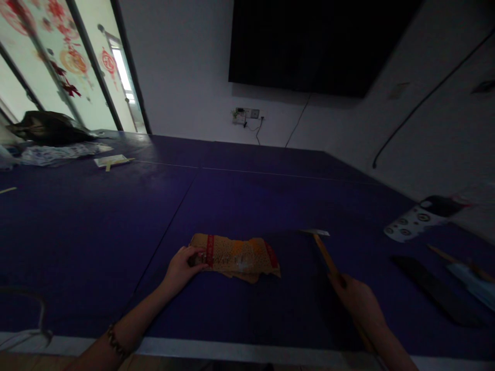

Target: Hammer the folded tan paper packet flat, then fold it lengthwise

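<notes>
A torn, flattened piece of brown printed cardboard (242, 256) with red bands lies on the purple table in front of me. My left hand (186, 264) is closed at its left end, thumb and fingers pinching the edge; whether something small is between the fingertips I cannot make out. To the right, my right hand (358, 298) is wrapped round the wooden handle of a hammer (325, 252). The hammer's thin metal head is raised at the far end of the handle, to the right of the cardboard and apart from it.
A dark flat strip (435, 288) and a light-blue item (474, 283) lie at the right. Behind them is a patterned cylindrical container (415, 221). A black bag (54, 128) and a white packet (112, 161) sit far left. A white cable (40, 314) is near the left front edge.
</notes>
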A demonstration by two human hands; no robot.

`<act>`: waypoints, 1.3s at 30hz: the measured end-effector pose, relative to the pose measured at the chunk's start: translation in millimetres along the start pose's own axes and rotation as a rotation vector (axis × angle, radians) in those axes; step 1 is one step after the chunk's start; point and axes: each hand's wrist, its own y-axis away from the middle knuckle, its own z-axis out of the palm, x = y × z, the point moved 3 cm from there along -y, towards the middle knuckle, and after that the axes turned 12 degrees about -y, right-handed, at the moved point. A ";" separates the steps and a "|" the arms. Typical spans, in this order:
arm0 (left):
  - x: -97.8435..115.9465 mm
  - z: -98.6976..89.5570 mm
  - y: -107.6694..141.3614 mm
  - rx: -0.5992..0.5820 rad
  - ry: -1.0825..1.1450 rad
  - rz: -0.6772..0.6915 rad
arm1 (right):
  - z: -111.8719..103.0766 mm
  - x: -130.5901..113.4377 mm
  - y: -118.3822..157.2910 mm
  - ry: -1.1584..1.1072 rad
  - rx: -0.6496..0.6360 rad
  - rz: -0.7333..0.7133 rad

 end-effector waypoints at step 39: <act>6.3 -2.1 0.3 -0.009 -0.060 -0.014 | -14.2 -15.4 -12.7 0.222 -0.061 0.020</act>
